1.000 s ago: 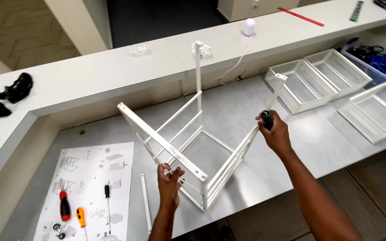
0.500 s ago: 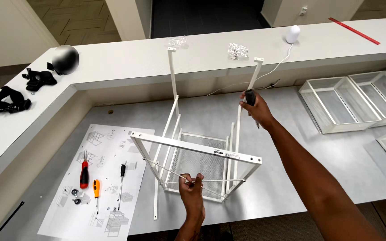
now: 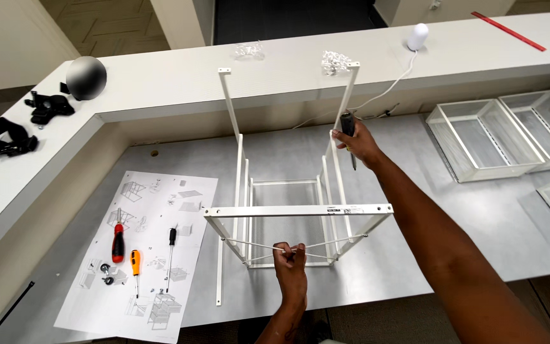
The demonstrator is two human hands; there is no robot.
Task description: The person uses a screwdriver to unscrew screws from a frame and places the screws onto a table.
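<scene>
Left grip (image 3: 291,260) pinches the white frame's (image 3: 297,210) crossed wires, lower centre; right grip (image 3: 353,141) clutches a dark-handled tool (image 3: 348,124) against its upright.

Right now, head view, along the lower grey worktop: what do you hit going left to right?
Black strip → red-handled screwdriver → orange-handled screwdriver → black-handled screwdriver → left hand on the white frame's cross wires → white wire baskets.

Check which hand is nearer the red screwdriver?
Left. The left hand grips the frame's cross wires, right of the red screwdriver; the right hand is farther off, up on a frame post.
</scene>
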